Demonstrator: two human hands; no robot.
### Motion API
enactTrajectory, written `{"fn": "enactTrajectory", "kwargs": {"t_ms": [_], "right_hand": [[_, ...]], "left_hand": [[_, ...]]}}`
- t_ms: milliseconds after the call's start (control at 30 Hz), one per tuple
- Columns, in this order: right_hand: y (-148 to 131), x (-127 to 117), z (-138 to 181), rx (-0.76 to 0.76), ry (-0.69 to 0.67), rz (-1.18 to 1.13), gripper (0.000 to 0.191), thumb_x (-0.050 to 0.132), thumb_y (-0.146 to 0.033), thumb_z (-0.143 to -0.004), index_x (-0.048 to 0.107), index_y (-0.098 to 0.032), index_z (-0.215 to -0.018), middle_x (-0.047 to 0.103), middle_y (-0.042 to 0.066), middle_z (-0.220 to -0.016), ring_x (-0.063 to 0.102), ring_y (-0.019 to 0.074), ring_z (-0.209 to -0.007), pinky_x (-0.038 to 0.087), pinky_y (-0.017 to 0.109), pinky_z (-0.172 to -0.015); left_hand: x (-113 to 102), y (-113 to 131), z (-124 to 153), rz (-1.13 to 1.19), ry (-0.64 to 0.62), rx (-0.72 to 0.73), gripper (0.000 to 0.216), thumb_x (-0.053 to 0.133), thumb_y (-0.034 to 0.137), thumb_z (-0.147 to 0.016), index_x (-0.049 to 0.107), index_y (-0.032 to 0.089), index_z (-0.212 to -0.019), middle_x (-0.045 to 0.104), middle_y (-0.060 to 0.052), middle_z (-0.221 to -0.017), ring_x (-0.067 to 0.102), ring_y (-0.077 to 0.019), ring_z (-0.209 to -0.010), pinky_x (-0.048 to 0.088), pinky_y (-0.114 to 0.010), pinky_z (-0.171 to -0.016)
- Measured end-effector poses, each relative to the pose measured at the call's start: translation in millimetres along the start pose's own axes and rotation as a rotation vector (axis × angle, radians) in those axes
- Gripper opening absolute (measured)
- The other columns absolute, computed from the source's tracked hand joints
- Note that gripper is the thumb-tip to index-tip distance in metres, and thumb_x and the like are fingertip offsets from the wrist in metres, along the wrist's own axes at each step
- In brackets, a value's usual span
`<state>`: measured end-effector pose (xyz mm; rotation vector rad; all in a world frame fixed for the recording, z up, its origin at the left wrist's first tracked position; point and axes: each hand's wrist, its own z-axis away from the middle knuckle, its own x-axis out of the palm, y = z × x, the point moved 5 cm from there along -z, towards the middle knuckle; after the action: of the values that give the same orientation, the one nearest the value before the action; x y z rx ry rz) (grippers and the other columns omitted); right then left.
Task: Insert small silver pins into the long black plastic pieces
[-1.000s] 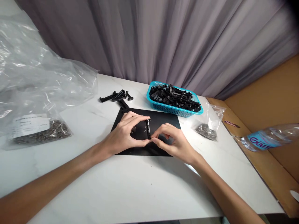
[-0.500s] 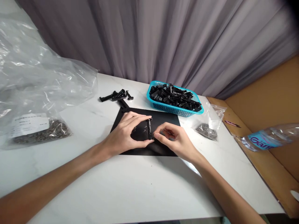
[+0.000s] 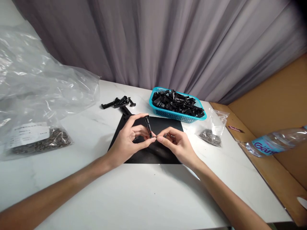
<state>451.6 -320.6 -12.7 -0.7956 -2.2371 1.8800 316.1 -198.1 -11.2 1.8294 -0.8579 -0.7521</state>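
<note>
A narrow black plastic part (image 3: 148, 126) is held lengthwise between the thumb and forefinger of my left hand (image 3: 129, 137), above the black mat (image 3: 153, 156). My right hand (image 3: 176, 140) is closed, thumb and forefinger pinched together at the lower end of that part. Whatever sits in this pinch is too small to make out. Tiny shiny metal pieces (image 3: 135, 139) lie on the mat, partly hidden behind my fingers.
A blue basket (image 3: 168, 114) heaped with black parts stands at the back. Several loose black parts (image 3: 121, 102) lie left of it. Clear bags of small metal pieces rest left (image 3: 57, 137) and right (image 3: 211, 137). A plastic bottle (image 3: 271, 143) lies at the right.
The black part has tilted, its upper end leaning left. My right fingertips now meet its lower end near my left thumb. The whole view has shifted slightly.
</note>
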Motion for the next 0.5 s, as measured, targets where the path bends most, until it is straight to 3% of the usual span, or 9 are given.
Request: {"fn": "enactTrajectory", "kwargs": {"t_ms": [200, 367, 500], "right_hand": [[1.3, 2.4, 2.5, 0.003, 0.025, -0.018, 0.021, 0.072, -0.041, -0.092, 0.07, -0.021, -0.085, 0.056, -0.003, -0.071, 0.035, 0.0121, -0.062, 0.027, 0.029, -0.057], [-3.8, 2.8, 2.8, -0.106, 0.025, 0.038, 0.012, 0.07, -0.032, -0.096, 0.073, -0.023, -0.089, 0.066, -0.001, -0.084, 0.037, 0.0129, -0.064, 0.03, 0.03, -0.06], [-6.0, 1.8, 1.4, -0.182, 0.019, 0.038, 0.008, 0.07, -0.028, -0.096, 0.074, -0.024, -0.091, 0.069, 0.001, -0.091, 0.049, 0.0153, -0.073, 0.032, 0.031, -0.061]], "left_hand": [[-2.6, -2.1, -1.9, -0.026, 0.013, -0.086, 0.069, 0.083, 0.028, -0.081, 0.046, 0.023, -0.139, 0.075, 0.0, -0.089, 0.07, -0.0159, -0.082, 0.057, -0.031, -0.085], [3.0, -4.8, -4.4, 0.141, -0.047, -0.307, 0.069, 0.082, 0.031, -0.082, 0.044, 0.02, -0.139, 0.076, 0.0, -0.078, 0.075, -0.0199, -0.081, 0.058, -0.034, -0.082], [3.8, -4.5, -3.8, 0.209, -0.057, -0.423, 0.071, 0.081, 0.028, -0.082, 0.044, 0.018, -0.142, 0.08, -0.004, -0.085, 0.077, -0.0218, -0.087, 0.057, -0.038, -0.09]]}}
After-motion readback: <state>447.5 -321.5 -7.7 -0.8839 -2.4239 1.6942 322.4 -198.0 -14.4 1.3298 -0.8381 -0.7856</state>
